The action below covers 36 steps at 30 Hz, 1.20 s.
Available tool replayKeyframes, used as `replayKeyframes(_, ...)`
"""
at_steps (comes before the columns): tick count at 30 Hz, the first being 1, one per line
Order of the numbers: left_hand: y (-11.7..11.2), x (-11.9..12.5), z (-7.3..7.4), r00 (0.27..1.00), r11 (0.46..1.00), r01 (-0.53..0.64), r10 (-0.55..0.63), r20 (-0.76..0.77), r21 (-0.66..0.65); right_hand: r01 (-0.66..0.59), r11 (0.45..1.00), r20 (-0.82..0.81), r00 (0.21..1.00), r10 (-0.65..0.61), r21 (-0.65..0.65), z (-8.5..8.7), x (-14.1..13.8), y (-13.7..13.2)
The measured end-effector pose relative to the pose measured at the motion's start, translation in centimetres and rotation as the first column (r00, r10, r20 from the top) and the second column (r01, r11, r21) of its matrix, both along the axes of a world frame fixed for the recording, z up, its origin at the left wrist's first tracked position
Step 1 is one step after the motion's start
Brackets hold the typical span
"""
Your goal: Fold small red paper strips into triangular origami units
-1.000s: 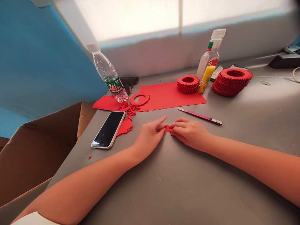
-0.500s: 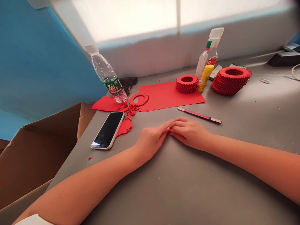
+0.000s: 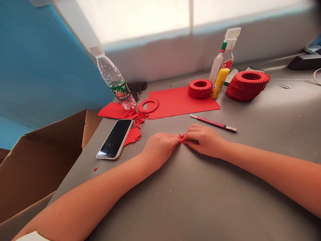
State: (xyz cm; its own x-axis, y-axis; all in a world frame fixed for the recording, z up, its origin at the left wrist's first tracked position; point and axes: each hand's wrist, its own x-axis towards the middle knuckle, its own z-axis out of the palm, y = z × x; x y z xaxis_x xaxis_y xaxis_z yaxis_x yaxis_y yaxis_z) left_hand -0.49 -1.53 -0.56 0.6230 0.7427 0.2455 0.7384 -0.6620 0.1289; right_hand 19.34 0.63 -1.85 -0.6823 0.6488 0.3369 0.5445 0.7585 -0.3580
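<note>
A small folded piece of red paper [image 3: 181,137] is pinched between my two hands, low over the grey table. My left hand [image 3: 160,147] grips its left side with closed fingertips. From the right, my right hand [image 3: 203,139] pinches the other side between thumb and fingers. Most of the paper is hidden by the fingertips. Just beyond my right hand lies a slim red-handled utility knife [image 3: 213,123]. Left of my left hand are a pile of small folded red paper pieces [image 3: 139,117] and several cut red slips [image 3: 132,135].
A white-edged phone [image 3: 115,139] lies at the left, near a water bottle [image 3: 117,82]. Behind are red sheets [image 3: 168,103], a flat paper ring [image 3: 148,105], two stacked rings [image 3: 200,90] [image 3: 247,87], a yellow glue stick [image 3: 220,83] and another bottle [image 3: 230,50]. A cardboard box [image 3: 47,160] stands beside the table.
My left fingers have drawn back and bent, so more of the red paper shows between my hands. My right hand stays nearly in place, still pinching.
</note>
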Motion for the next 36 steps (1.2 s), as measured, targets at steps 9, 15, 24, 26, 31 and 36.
replayKeyframes(9,0.16,0.09,-0.07,0.996,0.996,0.087,-0.087,-0.021,-0.023,-0.016,0.999,-0.034,0.999,0.015,-0.029,-0.09,0.00,0.11)
replayKeyframes(15,0.22,0.15,0.15,0.992,0.995,0.100,-0.099,-0.080,0.002,-0.030,0.999,-0.046,0.999,0.029,-0.018,-0.06,0.07,0.15)
replayKeyframes(24,0.19,0.17,-0.07,0.986,0.987,0.124,-0.111,-0.126,0.098,-0.065,0.997,-0.058,0.996,0.067,0.036,-0.32,0.11,0.18)
replayKeyframes(26,0.21,0.15,-0.03,0.983,0.983,0.138,-0.121,-0.138,0.118,-0.069,0.997,-0.054,0.996,0.071,0.046,-0.33,0.13,0.23)
replayKeyframes(31,0.23,0.11,-0.05,0.976,0.966,0.178,-0.149,-0.157,0.189,-0.076,0.994,-0.024,0.997,0.078,0.078,-0.20,0.07,0.20)
replayKeyframes(36,0.24,0.01,-0.07,0.972,0.963,0.190,-0.157,-0.175,0.193,-0.114,0.985,-0.012,0.993,0.116,0.128,-0.22,-0.06,0.00)
